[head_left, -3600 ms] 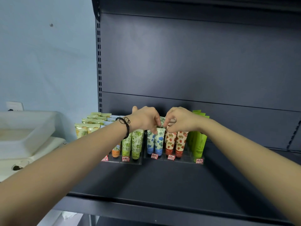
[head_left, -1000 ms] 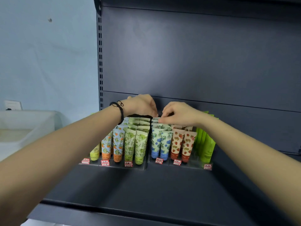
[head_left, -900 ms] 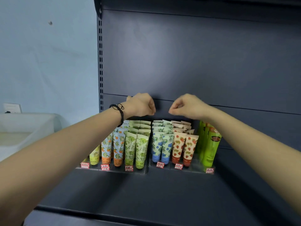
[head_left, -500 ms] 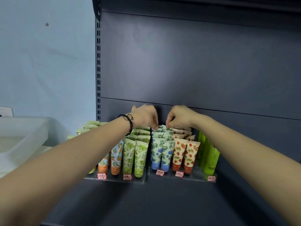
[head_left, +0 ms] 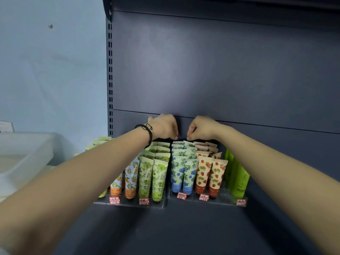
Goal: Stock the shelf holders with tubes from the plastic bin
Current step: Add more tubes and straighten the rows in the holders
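Dark metal shelf (head_left: 184,232), pale blue wall (head_left: 51,70), tubes (head_left: 184,173) in rows, both hands' fingers (head_left: 174,133) curled, grip unclear.

Left hand (head_left: 163,127) fingertips: curled under, out of sight.
Price tags (head_left: 182,196): writing too small to read.
Plastic bin (head_left: 27,155): cut off by the left edge.
Yellow tubes (head_left: 99,142): mostly hidden behind the left forearm.

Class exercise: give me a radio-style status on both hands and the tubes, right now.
Left hand and right hand curled over the back row, grip unclear. Tubes upright in clear holders. Nothing in the way.
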The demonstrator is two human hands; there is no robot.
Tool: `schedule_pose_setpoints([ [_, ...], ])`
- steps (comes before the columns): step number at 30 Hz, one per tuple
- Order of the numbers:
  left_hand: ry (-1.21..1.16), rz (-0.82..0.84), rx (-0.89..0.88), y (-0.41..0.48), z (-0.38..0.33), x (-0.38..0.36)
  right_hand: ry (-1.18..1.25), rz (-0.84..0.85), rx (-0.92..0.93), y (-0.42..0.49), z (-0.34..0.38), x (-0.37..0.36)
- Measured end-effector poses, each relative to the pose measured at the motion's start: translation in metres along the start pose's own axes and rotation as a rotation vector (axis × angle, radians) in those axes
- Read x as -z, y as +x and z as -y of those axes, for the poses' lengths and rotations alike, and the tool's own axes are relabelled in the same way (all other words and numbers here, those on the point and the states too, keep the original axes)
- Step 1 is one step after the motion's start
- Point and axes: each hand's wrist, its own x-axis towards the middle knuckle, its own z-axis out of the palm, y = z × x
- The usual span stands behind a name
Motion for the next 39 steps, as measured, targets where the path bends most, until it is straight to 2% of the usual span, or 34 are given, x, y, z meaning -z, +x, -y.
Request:
schedule_pose_setpoints([
  [3,0.025,0.068,0.000,0.004,-0.003,-0.010,-0.037,0.040,-0.037,0.003,0.000,-0.011],
  [12,0.070,0.026,0.005,0.010,-0.004,-0.019,-0.072,0.052,-0.069,0.004,-0.002,-0.018],
  [18,0.082,0.060,0.021,0.010,-0.006,-0.018,-0.065,0.090,-0.043,0.001,-0.001,-0.012],
  [23,-0.074,-0.084,-0.044,0.007,-0.012,-0.011,-0.062,0.035,-0.028,-0.012,-0.012,0.013],
  [26,-0.145,-0.079,-0.150,0.006,-0.024,-0.011,-0.148,0.053,-0.039,-0.028,-0.025,0.023],
  [31,-0.065,-0.028,-0.223,0.004,-0.047,-0.019,-0.252,0.078,-0.064,-0.041,-0.039,0.021],
  [39,-0.004,-0.027,-0.170,0.005,-0.057,-0.031,-0.334,0.028,-0.031,-0.040,-0.040,0.011],
])
